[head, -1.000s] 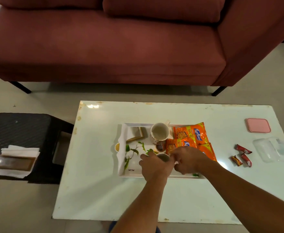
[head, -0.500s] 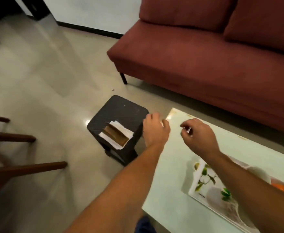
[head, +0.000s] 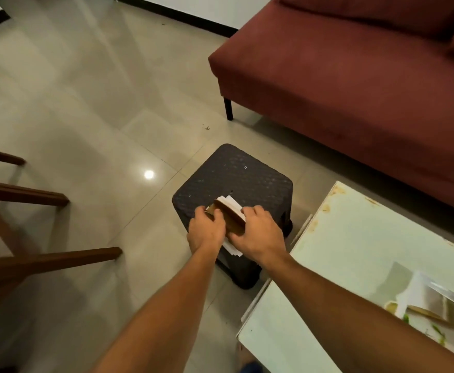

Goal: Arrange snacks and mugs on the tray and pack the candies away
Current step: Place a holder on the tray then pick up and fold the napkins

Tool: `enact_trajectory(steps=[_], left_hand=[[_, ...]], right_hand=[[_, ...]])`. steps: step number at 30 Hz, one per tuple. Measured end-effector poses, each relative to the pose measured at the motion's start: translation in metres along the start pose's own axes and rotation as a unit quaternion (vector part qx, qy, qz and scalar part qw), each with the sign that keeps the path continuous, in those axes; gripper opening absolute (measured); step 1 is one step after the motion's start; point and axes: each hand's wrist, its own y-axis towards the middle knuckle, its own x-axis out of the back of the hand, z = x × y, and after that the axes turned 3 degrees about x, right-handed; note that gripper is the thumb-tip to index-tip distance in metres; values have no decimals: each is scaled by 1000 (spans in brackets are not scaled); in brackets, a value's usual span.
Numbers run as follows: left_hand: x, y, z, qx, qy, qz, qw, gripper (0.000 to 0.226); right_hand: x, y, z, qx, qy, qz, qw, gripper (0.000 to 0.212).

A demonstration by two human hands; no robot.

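**2 hands on the brown holder with white napkins**

There are 2 hands, 1 black stool, 1 white table, 1 red sofa and 1 tray.

The left hand (head: 206,232) and the right hand (head: 258,235) are both on a brown holder (head: 231,219). The holder sits on top of the black stool (head: 236,179), near its front edge. The left hand curls its fingers around the left end of the holder. The right hand presses on the right end, with the thumb on the brown side.

The holder is flat and brown, like wood or card. White napkins (head: 230,201) stick out past it at the back, and more white paper shows under the hands.

The stool stands on the floor, just beside the white table (head: 355,238). A tray (head: 419,294) lies on the table at the right edge of the view. It is white with green leaves on it. The red sofa (head: 355,84) is behind.
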Motion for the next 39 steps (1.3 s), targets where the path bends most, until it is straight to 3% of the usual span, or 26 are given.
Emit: enact_trajectory(steps=[4,8,12,18,23,27,32,39], left_hand=[[-9,11,-1,-17,7,22,1000,50],[-7,7,-5,-41,28,-15,999,42],[4,-5,-24,-176,40,-80,980,36],[-56,-88,-92,-335,56,57,939,25],[-129,-187,-126,-406,105,188,888,46],[-177,-258,-124,-416,125,277,857,56],[-213,-297,-109,-439,170,320,822,38],[-236,-293,-85,-414,170,319,836,38]], right_hand=[[-15,14,5,-20,-11,-5,1000,57],[-11,13,9,-22,11,-6,1000,45],[15,-2,7,-29,49,-74,996,42],[77,-80,-80,-157,49,-132,977,48],[118,-160,-162,-294,28,-185,937,47],[124,-226,-206,-390,68,-232,889,46],[106,-265,-228,-465,100,-260,840,48],[83,-266,-239,-496,128,-231,827,46]])
